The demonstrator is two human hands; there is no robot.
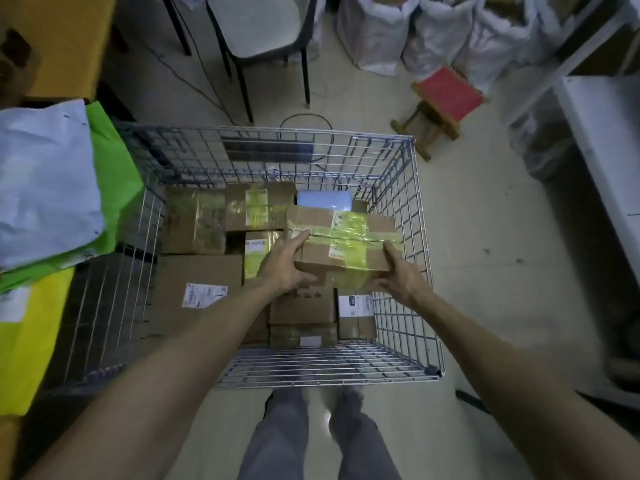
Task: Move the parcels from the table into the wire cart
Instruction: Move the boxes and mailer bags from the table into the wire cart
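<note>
Head view: my left hand (287, 268) and right hand (398, 276) clasp the taped parcel (346, 239) between their fingers at its near corners; beneath them, stacked boxes (201, 271) fill the wire cart (410, 216).

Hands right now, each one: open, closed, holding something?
Left hand: grips the taped box at its left end.
Right hand: grips the taped box at its right end.

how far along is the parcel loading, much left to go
Well under way. Done: several cardboard boxes already lie in the wire cart. In hand: the left hand and right hand hold a taped box above them, not yet set down. Left: at least a white bag, a green bag and a yellow bag lie piled beside the cart.
</note>
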